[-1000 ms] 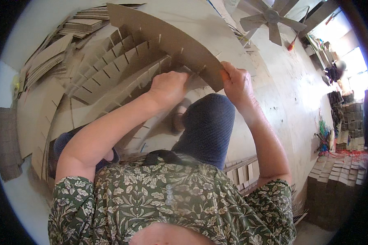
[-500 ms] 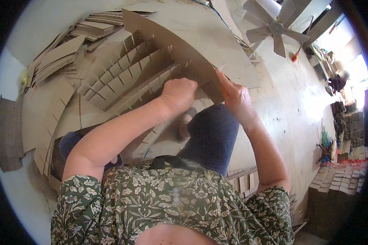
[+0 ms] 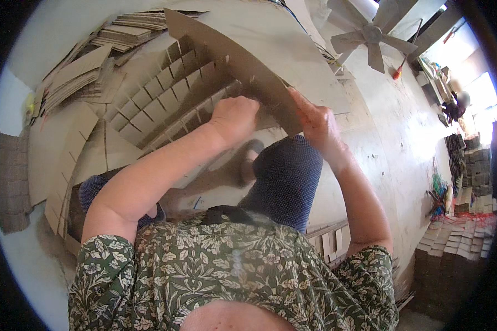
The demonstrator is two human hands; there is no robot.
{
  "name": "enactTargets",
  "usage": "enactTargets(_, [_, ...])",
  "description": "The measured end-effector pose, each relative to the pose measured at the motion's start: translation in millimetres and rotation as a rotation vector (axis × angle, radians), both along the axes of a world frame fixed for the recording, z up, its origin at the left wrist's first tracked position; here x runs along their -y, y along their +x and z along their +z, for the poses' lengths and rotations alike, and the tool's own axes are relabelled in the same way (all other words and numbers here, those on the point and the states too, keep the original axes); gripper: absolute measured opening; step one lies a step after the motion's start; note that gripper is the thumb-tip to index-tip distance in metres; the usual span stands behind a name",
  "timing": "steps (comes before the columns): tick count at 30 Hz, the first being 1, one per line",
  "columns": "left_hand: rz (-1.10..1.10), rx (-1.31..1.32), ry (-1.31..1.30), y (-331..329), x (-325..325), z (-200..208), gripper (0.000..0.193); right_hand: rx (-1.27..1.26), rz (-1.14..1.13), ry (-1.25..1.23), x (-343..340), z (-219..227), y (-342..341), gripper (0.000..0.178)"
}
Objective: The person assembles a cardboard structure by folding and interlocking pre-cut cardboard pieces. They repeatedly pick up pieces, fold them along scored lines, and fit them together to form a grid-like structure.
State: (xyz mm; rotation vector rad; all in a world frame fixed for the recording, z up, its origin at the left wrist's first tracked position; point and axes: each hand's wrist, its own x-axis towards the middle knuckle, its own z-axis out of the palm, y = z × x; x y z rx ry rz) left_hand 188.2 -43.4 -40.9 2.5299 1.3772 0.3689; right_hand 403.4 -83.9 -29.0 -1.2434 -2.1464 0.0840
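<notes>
My right hand (image 3: 316, 122) is closed on the near end of a long brown cardboard strip (image 3: 232, 55), its thumb side along the top edge. That strip stands on edge and runs away to the upper left. My left hand (image 3: 234, 117) is a fist at the right end of a slotted cardboard strip (image 3: 190, 120); its fingertips are hidden. Farther left, more slotted cardboard strips (image 3: 157, 91) stand in rows, with short dark slots along their upper edges. The rows meet the long strip at its left side.
Stacks of flat cardboard (image 3: 124, 36) lie at the far left, near another cardboard pile (image 3: 77, 80). A grey fan (image 3: 373, 34) stands at the far right. Bundled cardboard (image 3: 453, 237) is piled at the right edge. Another person (image 3: 455, 110) is in the right background.
My left fist has moved a little to the left and away from me, off the long strip's side. The long strip has shifted slightly left. My right hand keeps its grip.
</notes>
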Motion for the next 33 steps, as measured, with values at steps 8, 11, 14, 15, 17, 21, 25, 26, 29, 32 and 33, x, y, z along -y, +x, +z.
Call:
enactTargets(8, [-0.031, -0.029, 0.041, 0, -1, 3, 0.013, 0.030, 0.026, 0.027, -2, -11, 2, 0.054])
enactTargets(11, [-0.038, -0.028, 0.044, 2, -1, 3, 0.014, 0.006, 0.038, 0.090, -2, -6, -5, 0.054])
enactTargets(14, [-0.024, -0.022, 0.031, 5, -4, 0, 0.015, 0.097, -0.051, 0.002, 2, -6, -8, 0.061])
enactTargets(15, [-0.020, -0.018, 0.030, 5, -6, 0, 0.015, 0.139, -0.088, -0.046, 3, -5, -8, 0.066])
enactTargets(17, [-0.048, -0.023, 0.033, 1, -5, -2, 0.015, 0.094, -0.095, -0.024, 4, -3, -5, 0.066])
enactTargets(21, [-0.062, -0.027, 0.034, -9, -1, 0, 0.015, 0.073, -0.059, 0.018, 5, -4, 4, 0.065])
enactTargets(25, [-0.056, -0.086, 0.014, -6, 5, 10, 0.015, 0.092, -0.062, 0.034, 4, -6, 4, 0.061])
enactTargets(26, [-0.058, -0.089, 0.006, -5, 5, 11, 0.016, 0.114, -0.082, 0.007, 3, -13, 4, 0.058])
enactTargets(29, [-0.074, -0.046, -0.001, -7, 5, 7, 0.019, 0.052, -0.074, -0.001, 6, -12, 3, 0.054])
enactTargets(32, [-0.082, -0.025, -0.060, -12, 6, 13, 0.026, 0.060, -0.087, -0.002, 5, -7, 1, 0.051])
enactTargets(33, [-0.083, -0.026, -0.091, -13, 8, 17, 0.028, 0.085, -0.102, -0.009, 5, -5, 0, 0.050])
